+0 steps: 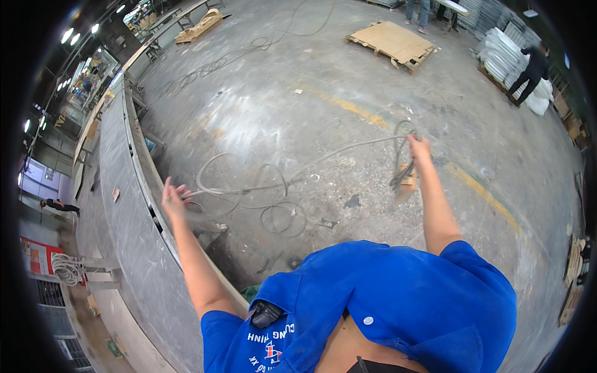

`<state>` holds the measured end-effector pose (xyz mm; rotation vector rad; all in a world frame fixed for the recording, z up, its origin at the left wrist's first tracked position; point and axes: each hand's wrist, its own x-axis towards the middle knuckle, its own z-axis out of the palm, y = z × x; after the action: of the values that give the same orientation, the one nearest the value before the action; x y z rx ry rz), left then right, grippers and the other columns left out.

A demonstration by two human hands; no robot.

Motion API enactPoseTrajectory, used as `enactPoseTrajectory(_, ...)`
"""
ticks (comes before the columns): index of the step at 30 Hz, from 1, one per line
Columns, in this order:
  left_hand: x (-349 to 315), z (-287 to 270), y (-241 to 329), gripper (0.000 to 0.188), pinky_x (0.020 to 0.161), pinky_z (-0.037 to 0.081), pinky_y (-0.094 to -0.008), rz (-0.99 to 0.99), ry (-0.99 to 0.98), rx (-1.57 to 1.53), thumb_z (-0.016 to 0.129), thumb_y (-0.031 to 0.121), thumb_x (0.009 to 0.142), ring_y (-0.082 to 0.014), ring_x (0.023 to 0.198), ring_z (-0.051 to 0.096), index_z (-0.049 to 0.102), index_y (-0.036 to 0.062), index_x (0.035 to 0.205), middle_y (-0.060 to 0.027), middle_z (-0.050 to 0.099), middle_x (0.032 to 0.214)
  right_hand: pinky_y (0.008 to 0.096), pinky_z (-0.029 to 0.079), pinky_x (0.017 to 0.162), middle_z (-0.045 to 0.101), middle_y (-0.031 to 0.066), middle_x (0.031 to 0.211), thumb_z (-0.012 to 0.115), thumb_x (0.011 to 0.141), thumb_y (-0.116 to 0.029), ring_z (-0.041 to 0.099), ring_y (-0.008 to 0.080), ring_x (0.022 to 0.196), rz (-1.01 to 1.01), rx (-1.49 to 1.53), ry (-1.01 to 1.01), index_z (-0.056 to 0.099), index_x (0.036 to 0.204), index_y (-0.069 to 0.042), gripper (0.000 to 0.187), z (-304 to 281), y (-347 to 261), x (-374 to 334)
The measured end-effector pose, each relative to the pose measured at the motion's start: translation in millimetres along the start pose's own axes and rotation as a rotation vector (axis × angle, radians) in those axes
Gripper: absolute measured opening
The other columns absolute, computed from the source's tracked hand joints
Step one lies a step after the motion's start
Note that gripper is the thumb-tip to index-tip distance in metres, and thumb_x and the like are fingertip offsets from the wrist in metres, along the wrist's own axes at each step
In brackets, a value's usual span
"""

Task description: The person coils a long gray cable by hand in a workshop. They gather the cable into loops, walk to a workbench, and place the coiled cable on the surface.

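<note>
My right hand (419, 148), arm stretched out ahead, is closed around several hanging loops of grey cable (398, 163). A small orange-brown block (408, 182) shows at the bottom of these loops; whether it hangs from them or stands on the floor I cannot tell. From that hand a length of the cable sags leftward to my left hand (176, 198), held out to the side. The cable runs in at its thumb side, with some fingers extended and the hand slightly blurred. Between the hands, loose loops of cable (283, 217) spread low over the floor.
A long grey bench (134, 205) runs along my left. More cable (214, 64) lies across the floor ahead. Farther off are a pallet with a brown board (392, 42), white stacked bundles (502, 55) with a person (532, 71) beside them, and another person (61, 205) far left.
</note>
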<state>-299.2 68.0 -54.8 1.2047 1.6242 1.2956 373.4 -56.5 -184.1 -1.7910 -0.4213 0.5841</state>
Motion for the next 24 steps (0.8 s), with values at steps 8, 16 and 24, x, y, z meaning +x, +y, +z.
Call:
enactPoseTrajectory(8,-6.7,-17.4,44.1,0.067,0.091,0.044,-0.0345,0.052,-0.47,-0.847,0.025,0.055,0.087,-0.0316,0.111,0.048,0.026,0.0086,0.135,-0.0241,0.049,0.117,0.0356,0.043,0.056,0.06,0.014,0.064,0.066,0.073,-0.029,0.057,0.0205,0.059,-0.401,-0.624,0.114,0.062,0.08,-0.001,0.03,-4.7,-4.1,48.3)
enactPoseTrajectory(16,-68.8,133.3,121.1,0.068,0.081,0.049,-0.0368,0.243,-1.312,-0.649,0.037,0.058,0.083,-0.0287,0.093,0.06,0.049,-0.0009,0.114,-0.0171,0.061,0.095,0.0286,0.034,0.038,0.05,0.0024,0.053,0.062,0.078,-0.028,0.043,0.0119,0.04,-0.113,-0.289,-0.237,0.06,0.083,-0.002,0.027,47.9,-92.7,-7.6)
enactPoseTrajectory(24,-155.8,260.1,66.8,0.035,0.073,0.048,-0.0329,1.009,-1.285,0.819,0.067,0.023,0.076,-0.0226,0.088,0.06,0.059,0.0038,0.105,-0.0181,0.062,0.094,0.0208,0.022,0.039,0.037,-0.0064,0.053,0.06,0.083,-0.022,0.029,0.0032,0.042,-0.306,0.188,-0.645,0.057,0.084,-0.002,0.02,65.8,-240.3,-117.9)
